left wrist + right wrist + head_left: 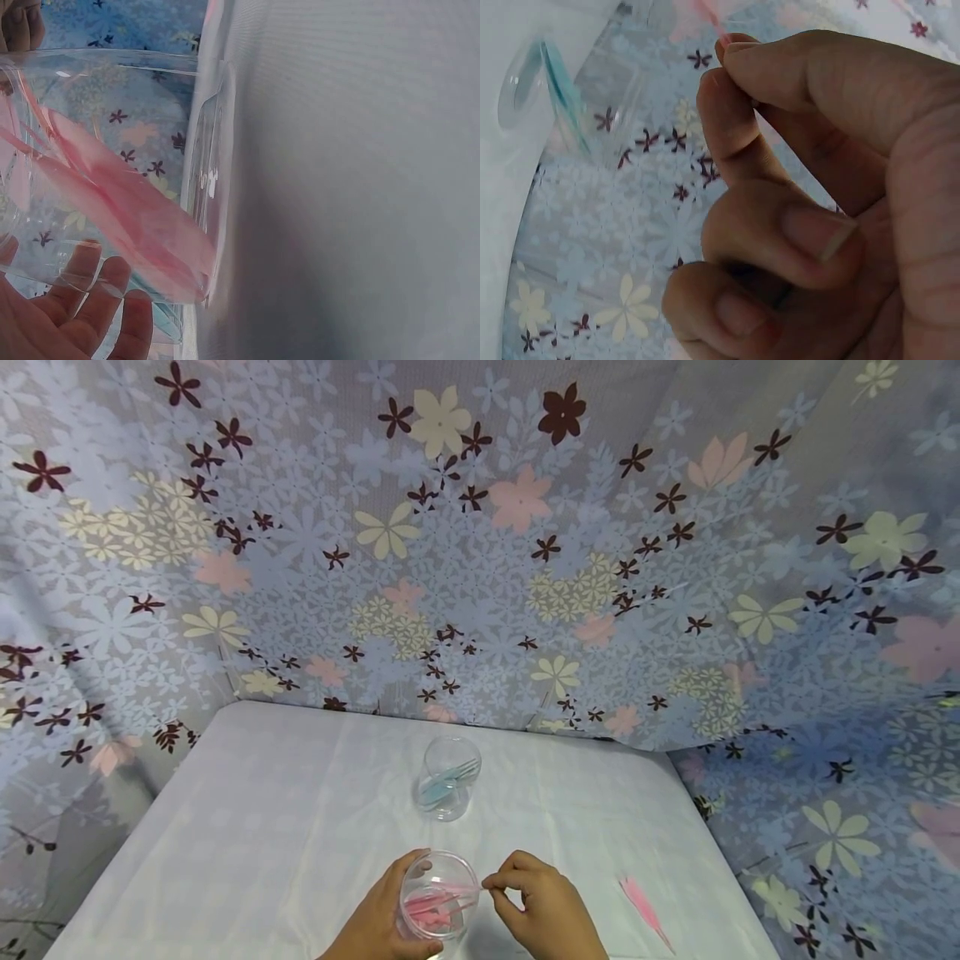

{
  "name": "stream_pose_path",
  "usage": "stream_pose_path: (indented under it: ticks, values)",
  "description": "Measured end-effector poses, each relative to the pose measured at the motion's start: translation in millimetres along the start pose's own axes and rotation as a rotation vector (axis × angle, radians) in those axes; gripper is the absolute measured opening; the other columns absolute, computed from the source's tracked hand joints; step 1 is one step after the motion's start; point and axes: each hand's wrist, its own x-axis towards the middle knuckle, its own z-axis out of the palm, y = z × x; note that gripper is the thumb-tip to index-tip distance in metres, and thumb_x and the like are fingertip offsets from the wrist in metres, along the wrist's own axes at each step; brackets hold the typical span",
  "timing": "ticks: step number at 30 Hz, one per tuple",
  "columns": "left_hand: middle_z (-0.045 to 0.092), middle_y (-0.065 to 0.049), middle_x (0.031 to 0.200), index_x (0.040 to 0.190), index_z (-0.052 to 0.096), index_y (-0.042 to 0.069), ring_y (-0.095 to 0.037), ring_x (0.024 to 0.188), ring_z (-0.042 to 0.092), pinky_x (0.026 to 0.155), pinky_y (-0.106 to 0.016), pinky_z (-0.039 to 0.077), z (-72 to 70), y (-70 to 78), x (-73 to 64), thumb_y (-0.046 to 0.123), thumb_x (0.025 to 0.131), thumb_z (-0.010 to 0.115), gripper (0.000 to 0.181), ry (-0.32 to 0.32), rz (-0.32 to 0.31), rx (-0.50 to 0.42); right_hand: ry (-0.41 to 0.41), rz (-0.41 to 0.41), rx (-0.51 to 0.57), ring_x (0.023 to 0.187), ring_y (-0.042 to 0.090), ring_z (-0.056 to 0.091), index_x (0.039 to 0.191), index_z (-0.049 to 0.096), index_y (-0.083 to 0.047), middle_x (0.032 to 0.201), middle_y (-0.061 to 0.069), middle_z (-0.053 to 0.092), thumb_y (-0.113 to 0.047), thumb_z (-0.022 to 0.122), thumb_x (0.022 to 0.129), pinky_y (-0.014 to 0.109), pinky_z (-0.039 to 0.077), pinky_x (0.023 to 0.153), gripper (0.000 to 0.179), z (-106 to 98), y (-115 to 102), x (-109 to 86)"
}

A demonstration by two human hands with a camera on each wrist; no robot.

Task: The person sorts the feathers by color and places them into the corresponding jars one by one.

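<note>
My left hand [386,914] grips a clear plastic cup [406,883] at the table's near side, fingers around its wall. Inside the cup lean several pink feathers [142,202], broad ends down and thin quills up. At the cup's right rim, my right hand [543,902] pinches a pink feather [711,13] by its thin quill between thumb and index finger. The feather's broad part reaches over the cup opening. Its other fingers are curled in toward the palm.
A second clear cup [452,747] with several blue feathers [442,787] stands farther back on the white-covered table [300,793]. One loose pink feather [641,906] lies to the right of my right hand. A flowered curtain [480,568] hangs behind the table.
</note>
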Motion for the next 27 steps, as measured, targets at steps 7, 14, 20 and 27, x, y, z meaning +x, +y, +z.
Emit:
stream_pose_path:
  ticks: [7,14,20,27]
  values:
    - [0.058,-0.007,0.133,0.154,0.029,0.022,-0.009,0.110,0.057,0.090,-0.034,0.054,0.3,-0.1,-1.1,0.048,0.069,0.089,0.107,0.012,0.013,0.025,-0.035,-0.087,-0.024,0.064,-0.008,0.045,0.089,0.081,-0.019,0.082,-0.019,0.056,-0.007,0.075,0.083,0.013,0.043,0.056,0.015,18.5,-5.6,7.8]
    - [0.057,-0.006,0.133,0.154,0.029,0.017,-0.008,0.109,0.057,0.086,-0.033,0.055,1.3,-1.0,-0.9,0.048,0.072,0.088,0.106,0.034,0.067,0.043,-0.059,-0.168,-0.066,0.064,-0.008,0.047,0.087,0.081,-0.017,0.081,-0.018,0.059,-0.007,0.075,0.079,0.008,0.039,0.057,0.014,30.9,-13.9,15.9]
    - [0.055,-0.003,0.134,0.155,0.028,0.018,-0.009,0.110,0.057,0.086,-0.033,0.055,3.2,-4.4,-0.7,0.049,0.072,0.088,0.107,0.047,0.106,0.073,-0.086,-0.160,-0.127,0.064,-0.006,0.049,0.088,0.082,-0.019,0.081,-0.018,0.059,-0.010,0.076,0.079,0.008,0.039,0.057,0.014,34.7,-15.1,21.1]
    - [0.055,0.002,0.134,0.154,0.030,0.019,-0.009,0.111,0.057,0.089,-0.034,0.055,4.0,-5.3,-0.4,0.053,0.069,0.088,0.108,0.063,0.102,0.106,-0.119,-0.116,-0.138,0.062,-0.006,0.046,0.088,0.082,-0.019,0.079,-0.018,0.059,-0.011,0.076,0.079,0.011,0.039,0.055,0.013,37.3,-13.9,23.3]
